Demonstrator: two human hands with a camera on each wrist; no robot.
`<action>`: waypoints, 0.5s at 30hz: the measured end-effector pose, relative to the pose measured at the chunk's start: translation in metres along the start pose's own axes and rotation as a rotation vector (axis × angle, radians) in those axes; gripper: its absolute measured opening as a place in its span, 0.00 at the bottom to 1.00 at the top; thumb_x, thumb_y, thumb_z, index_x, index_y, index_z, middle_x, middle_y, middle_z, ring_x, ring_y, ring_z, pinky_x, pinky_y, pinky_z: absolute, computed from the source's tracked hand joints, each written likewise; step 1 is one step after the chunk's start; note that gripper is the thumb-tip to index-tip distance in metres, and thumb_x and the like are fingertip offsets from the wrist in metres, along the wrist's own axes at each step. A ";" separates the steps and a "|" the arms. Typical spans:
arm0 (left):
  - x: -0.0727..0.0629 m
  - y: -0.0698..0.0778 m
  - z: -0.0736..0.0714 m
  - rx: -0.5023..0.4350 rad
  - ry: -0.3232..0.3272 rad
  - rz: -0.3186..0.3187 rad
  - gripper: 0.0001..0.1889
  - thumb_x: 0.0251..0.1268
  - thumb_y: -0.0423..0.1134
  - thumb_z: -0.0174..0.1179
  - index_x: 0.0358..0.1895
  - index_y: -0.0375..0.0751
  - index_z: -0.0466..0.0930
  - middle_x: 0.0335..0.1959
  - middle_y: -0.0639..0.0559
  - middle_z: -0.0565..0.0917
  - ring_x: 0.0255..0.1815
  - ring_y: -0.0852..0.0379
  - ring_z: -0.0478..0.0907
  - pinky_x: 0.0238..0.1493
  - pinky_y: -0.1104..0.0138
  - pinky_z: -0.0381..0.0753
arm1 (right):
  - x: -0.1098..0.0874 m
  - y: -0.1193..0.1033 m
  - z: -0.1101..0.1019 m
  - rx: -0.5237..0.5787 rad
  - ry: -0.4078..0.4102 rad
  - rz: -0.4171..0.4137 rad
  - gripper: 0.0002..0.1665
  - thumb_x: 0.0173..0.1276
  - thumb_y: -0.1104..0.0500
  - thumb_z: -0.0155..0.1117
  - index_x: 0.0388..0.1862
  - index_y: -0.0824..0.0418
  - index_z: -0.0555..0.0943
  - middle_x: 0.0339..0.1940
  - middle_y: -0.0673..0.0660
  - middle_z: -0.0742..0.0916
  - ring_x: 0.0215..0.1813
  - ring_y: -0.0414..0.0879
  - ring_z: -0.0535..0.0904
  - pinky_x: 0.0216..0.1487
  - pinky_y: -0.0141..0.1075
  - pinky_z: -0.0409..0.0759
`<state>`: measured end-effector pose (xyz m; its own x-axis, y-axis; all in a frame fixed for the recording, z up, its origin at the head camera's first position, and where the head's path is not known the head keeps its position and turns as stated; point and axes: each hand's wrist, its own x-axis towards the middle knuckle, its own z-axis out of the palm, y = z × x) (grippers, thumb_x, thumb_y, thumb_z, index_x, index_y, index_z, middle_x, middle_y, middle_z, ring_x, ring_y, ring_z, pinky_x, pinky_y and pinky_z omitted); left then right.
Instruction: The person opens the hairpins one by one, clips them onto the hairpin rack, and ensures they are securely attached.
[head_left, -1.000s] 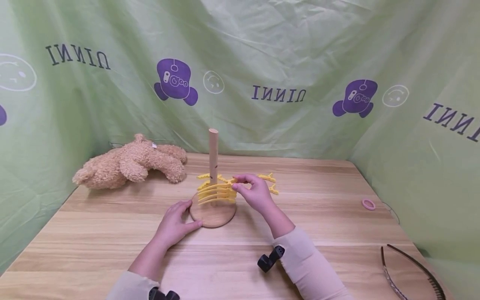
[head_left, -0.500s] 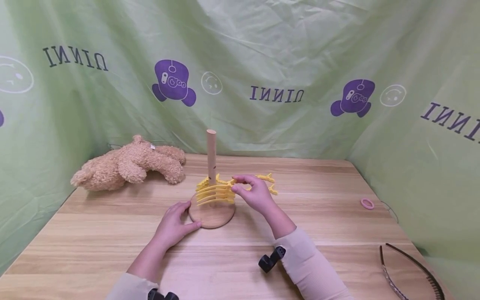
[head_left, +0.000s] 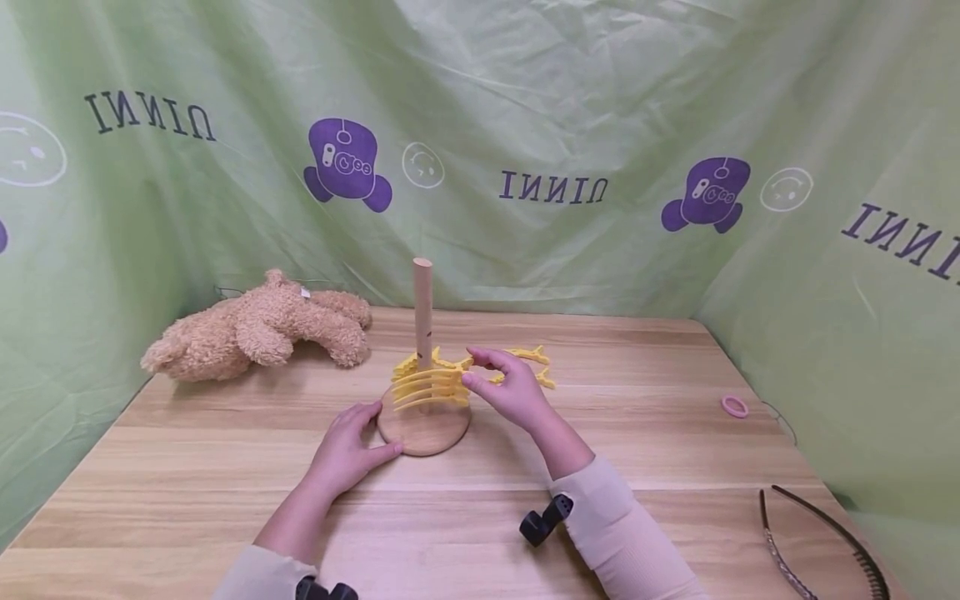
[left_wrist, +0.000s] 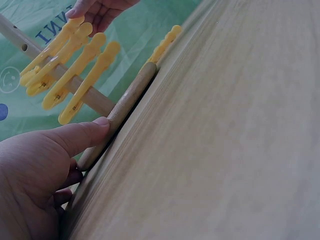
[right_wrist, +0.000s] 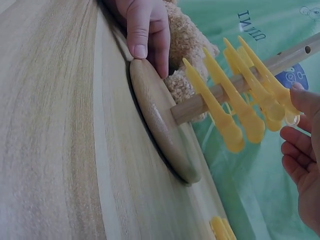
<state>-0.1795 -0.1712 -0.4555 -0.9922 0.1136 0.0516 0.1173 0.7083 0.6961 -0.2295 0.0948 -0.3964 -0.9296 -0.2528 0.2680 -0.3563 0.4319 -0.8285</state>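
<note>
A wooden stand has an upright dowel [head_left: 423, 308] on a round base [head_left: 426, 433]. My left hand [head_left: 347, 450] holds the base by its left rim, thumb at the near edge and fingers around the far side. Several yellow hair clips [right_wrist: 235, 97] are clamped on the lower dowel, one above another, jutting out sideways. The right hand [head_left: 510, 387] pinches the back end of the topmost clip [right_wrist: 267, 75] between thumb and index finger, the other fingers loosely bent. Behind that hand, more yellow clips [head_left: 546, 380] lie on the table.
A brown plush bear [head_left: 262, 327] lies at the back left of the wooden table [head_left: 615, 392]. On the right are a pink ring [head_left: 735, 407] and a dark headband [head_left: 825, 533]. Green printed cloth [head_left: 480, 242] hangs around the back and sides.
The topmost clip, raised in the earliest frame, has settled around the dowel. The right thumb and index finger have spread slightly at its end. My left hand stays on the base.
</note>
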 end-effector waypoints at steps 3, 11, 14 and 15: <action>0.000 0.000 0.000 -0.002 0.000 -0.003 0.43 0.54 0.52 0.71 0.69 0.29 0.66 0.69 0.31 0.70 0.74 0.31 0.57 0.75 0.41 0.56 | -0.001 0.001 -0.002 0.018 -0.003 0.032 0.28 0.64 0.55 0.69 0.63 0.60 0.78 0.57 0.61 0.85 0.62 0.57 0.77 0.64 0.57 0.75; 0.000 0.000 0.001 -0.003 0.004 -0.003 0.42 0.55 0.51 0.71 0.69 0.29 0.66 0.69 0.31 0.69 0.74 0.31 0.57 0.75 0.40 0.56 | -0.004 0.018 -0.021 0.008 0.053 0.044 0.28 0.65 0.55 0.69 0.63 0.62 0.78 0.59 0.61 0.84 0.64 0.56 0.76 0.66 0.57 0.73; 0.000 0.000 0.001 0.001 0.004 -0.002 0.42 0.55 0.51 0.70 0.69 0.29 0.66 0.69 0.31 0.69 0.74 0.31 0.57 0.75 0.40 0.56 | -0.006 0.027 -0.030 -0.009 0.068 0.073 0.29 0.65 0.55 0.69 0.63 0.61 0.77 0.61 0.62 0.83 0.65 0.56 0.74 0.67 0.56 0.72; 0.000 0.000 0.001 0.001 0.004 -0.003 0.42 0.55 0.51 0.71 0.69 0.29 0.66 0.69 0.31 0.69 0.74 0.31 0.57 0.75 0.40 0.55 | -0.007 0.030 -0.033 -0.017 0.072 0.090 0.29 0.65 0.54 0.69 0.64 0.60 0.77 0.61 0.61 0.83 0.65 0.56 0.74 0.68 0.55 0.72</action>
<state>-0.1797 -0.1707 -0.4565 -0.9927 0.1086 0.0521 0.1141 0.7092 0.6958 -0.2370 0.1377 -0.4071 -0.9620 -0.1501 0.2281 -0.2723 0.4651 -0.8423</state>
